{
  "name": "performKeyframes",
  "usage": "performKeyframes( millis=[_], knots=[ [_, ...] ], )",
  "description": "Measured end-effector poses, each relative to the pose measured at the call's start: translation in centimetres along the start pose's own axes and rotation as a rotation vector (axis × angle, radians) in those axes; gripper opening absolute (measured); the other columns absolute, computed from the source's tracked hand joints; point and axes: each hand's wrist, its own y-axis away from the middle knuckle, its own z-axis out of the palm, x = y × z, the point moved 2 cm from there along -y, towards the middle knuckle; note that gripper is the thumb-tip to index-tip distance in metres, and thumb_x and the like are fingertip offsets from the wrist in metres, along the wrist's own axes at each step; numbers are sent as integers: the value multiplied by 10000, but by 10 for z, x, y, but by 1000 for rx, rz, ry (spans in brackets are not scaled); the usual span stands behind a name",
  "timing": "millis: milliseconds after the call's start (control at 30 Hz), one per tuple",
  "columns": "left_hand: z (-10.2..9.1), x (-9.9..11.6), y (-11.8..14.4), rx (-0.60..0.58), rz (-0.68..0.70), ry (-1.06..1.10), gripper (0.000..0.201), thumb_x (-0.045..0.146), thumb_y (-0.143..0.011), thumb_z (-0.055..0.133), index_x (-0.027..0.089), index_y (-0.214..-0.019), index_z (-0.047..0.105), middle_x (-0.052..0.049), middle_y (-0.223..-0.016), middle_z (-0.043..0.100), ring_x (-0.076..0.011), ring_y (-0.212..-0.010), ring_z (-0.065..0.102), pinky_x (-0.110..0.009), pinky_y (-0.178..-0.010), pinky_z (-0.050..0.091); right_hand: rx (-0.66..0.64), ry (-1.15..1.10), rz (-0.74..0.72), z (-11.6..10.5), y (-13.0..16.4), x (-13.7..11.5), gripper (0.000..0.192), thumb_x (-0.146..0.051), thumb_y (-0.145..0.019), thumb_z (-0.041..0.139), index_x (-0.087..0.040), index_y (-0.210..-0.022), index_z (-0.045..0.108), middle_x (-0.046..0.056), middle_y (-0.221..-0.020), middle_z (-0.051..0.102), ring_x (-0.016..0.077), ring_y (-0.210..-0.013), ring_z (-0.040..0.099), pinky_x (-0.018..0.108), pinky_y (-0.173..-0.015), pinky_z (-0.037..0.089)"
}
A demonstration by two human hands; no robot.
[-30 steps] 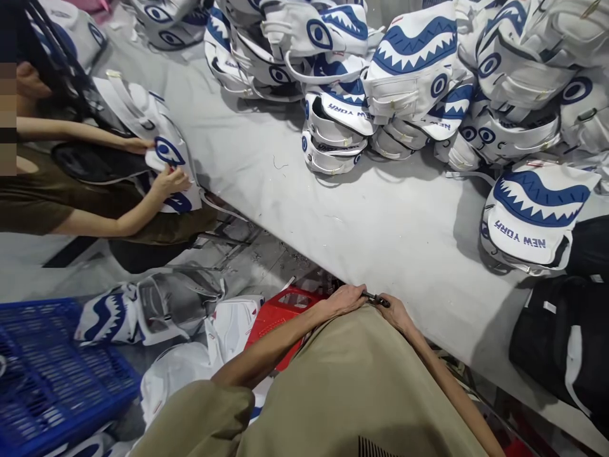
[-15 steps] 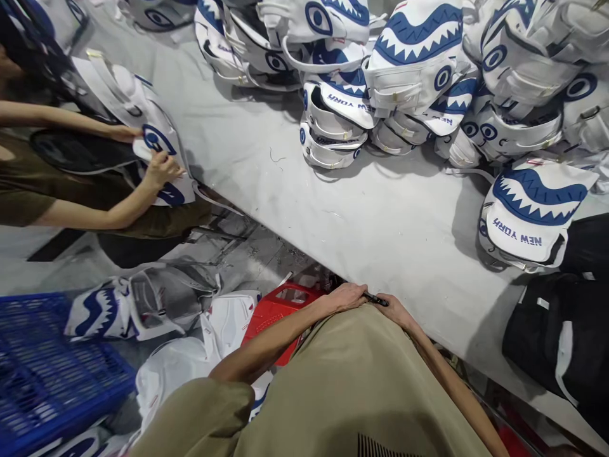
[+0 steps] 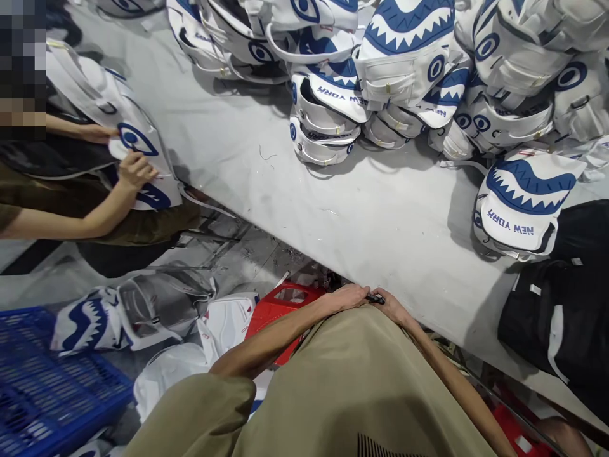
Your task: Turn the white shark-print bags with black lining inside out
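Observation:
My left hand (image 3: 345, 297) and my right hand (image 3: 392, 308) meet close to my body, at the near edge of the grey table (image 3: 380, 216). Both hold a small black tool (image 3: 375, 298) between them; most of it is hidden by my fingers and my olive shirt. The nearest bag is a white one with a blue shark mouth and "NEW YORK" lettering (image 3: 518, 203), to the right on the table.
A heap of white-and-blue shark bags (image 3: 409, 70) fills the far side of the table. A black bag (image 3: 561, 311) lies at the right edge. A seated person (image 3: 99, 203) at left handles a bag (image 3: 128, 139). A blue crate (image 3: 42, 381), red crate (image 3: 278, 311) and loose bags (image 3: 128, 311) are on the floor.
My hands stay together on the tool. The view has shifted slightly, so everything sits a little lower-left. The person at left has moved their hands along their bag.

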Motion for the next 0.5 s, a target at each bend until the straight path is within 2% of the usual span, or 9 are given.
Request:
performKeyframes(
  millis=[167,267,367,500],
  knots=[
    [6,-4,3,-61,68,-9,436,357,-1107,488,102,-1434,623,-231,-1124,817,-385,-1040,803,-394,-836,556,42,-15,20,23,4,5,409,-553,-750,628,-241,-1008,570,9,-969,663,234,-949,565,368,-908,435],
    [6,-3,9,-135,126,-78,422,365,-1105,483,118,-1416,627,-230,-1102,818,-394,-1027,808,-393,-813,562,85,-50,32,34,23,7,402,-561,-789,649,-238,-1023,598,20,-1005,687,235,-963,585,361,-903,438],
    [7,-12,24,-215,181,-152,414,284,-1068,489,168,-1446,611,-200,-1148,826,-378,-1083,810,-378,-837,563,137,-39,92,41,62,21,328,-486,-818,660,-246,-1039,619,0,-947,682,212,-889,579,327,-820,411],
    [7,-46,49,-282,143,-125,552,174,-952,529,253,-1494,602,-124,-1262,827,-339,-1235,774,-359,-941,544,198,-45,292,66,143,57,229,-428,-888,617,-246,-1027,638,0,-856,671,212,-794,592,312,-718,350]
  ],
)
